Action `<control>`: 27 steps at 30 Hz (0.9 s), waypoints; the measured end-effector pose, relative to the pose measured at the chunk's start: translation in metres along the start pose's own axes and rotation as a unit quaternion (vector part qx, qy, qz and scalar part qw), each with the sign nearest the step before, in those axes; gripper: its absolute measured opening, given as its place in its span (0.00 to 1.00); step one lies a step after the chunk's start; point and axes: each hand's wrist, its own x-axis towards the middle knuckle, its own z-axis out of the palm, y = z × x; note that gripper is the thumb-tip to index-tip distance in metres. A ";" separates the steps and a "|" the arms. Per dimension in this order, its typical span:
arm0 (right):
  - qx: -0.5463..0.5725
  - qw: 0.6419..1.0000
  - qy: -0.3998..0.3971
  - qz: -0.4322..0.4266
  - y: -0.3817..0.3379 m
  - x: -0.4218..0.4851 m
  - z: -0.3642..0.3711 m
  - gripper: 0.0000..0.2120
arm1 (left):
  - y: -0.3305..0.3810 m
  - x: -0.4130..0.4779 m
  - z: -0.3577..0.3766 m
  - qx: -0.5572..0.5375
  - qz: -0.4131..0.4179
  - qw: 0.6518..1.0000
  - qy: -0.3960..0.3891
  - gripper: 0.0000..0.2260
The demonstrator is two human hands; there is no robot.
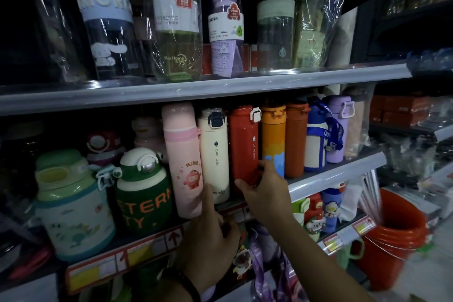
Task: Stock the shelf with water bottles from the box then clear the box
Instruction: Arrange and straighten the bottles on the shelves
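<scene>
Right now my right hand [263,191] is wrapped around the base of the red bottle [245,147], thumb on its left side, fingers on its right. It stands upright on the middle shelf [338,176], long axis vertical, between the cream bottle [214,152] and the orange bottle [273,137]. My left hand [210,225] sits lower-left, holding nothing, one finger on the cream bottle's base. Right is nearer; I'd guess a push straight back. Box not in view.

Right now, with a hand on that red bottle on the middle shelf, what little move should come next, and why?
Probably push the red bottle gently back and upright, then let go. The right hand grips its base at the shelf's front edge, beside the cream bottle, while the left hand points a finger between the cream and pink bottles.
</scene>
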 end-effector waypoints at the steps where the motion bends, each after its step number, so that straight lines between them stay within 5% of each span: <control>1: -0.002 1.000 0.012 -0.005 -0.002 -0.002 -0.001 0.36 | 0.001 0.001 0.000 -0.020 -0.007 1.000 -0.002 0.45; 6: 0.021 0.993 0.104 -0.060 -0.036 -0.014 -0.011 0.25 | -0.003 0.002 0.009 -0.035 0.014 0.999 0.026 0.47; 9: 0.003 0.993 0.070 -0.090 -0.056 -0.016 -0.010 0.20 | -0.004 0.001 0.010 0.105 0.088 0.986 0.099 0.51; 12: -0.027 0.995 0.051 -0.078 -0.061 -0.019 -0.004 0.18 | -0.003 0.003 0.020 0.206 0.116 0.954 0.186 0.38; 14: -0.044 0.995 0.049 -0.077 -0.062 -0.024 -0.001 0.18 | -0.008 0.001 0.024 0.157 0.076 0.974 0.145 0.36; 17: -0.020 0.989 0.103 -0.104 -0.075 -0.022 -0.008 0.17 | -0.016 -0.007 0.025 0.043 -0.008 0.997 0.071 0.47; 22: 0.025 0.974 0.161 -0.156 -0.116 0.007 -0.023 0.19 | 0.001 -0.003 0.016 0.014 -0.060 0.998 0.010 0.49; 27: 0.005 0.981 0.140 -0.132 -0.123 0.025 -0.014 0.20 | 0.000 -0.001 0.017 -0.014 -0.091 0.995 0.024 0.46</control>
